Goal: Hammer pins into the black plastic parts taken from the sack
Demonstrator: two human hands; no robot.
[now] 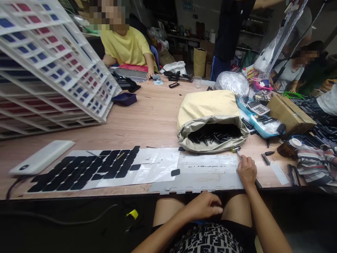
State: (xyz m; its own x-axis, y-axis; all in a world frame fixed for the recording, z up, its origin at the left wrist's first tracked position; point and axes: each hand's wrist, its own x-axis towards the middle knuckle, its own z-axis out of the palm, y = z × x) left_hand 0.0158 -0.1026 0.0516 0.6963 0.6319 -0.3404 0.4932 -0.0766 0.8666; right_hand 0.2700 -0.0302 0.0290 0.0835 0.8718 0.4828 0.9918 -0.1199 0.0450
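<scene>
My right hand is closed around the handle of a small hammer. The hammer's yellow-and-metal head points away from me, and its dark handle end shows below my wrist. Over my lap, just below the table edge, my left hand is loosely bent, fingers apart, with nothing visible in it. In front of me lies a grey plate with a notched near edge. One black rounded piece rests by its left part. White sheets to the left carry rows of black rounded pieces.
A cream sack of black parts lies open toward me. White plastic baskets stand left, behind a white power bank-like box. At right are a cardboard box, calculator, jar and striped cloth. Other people sit and stand beyond.
</scene>
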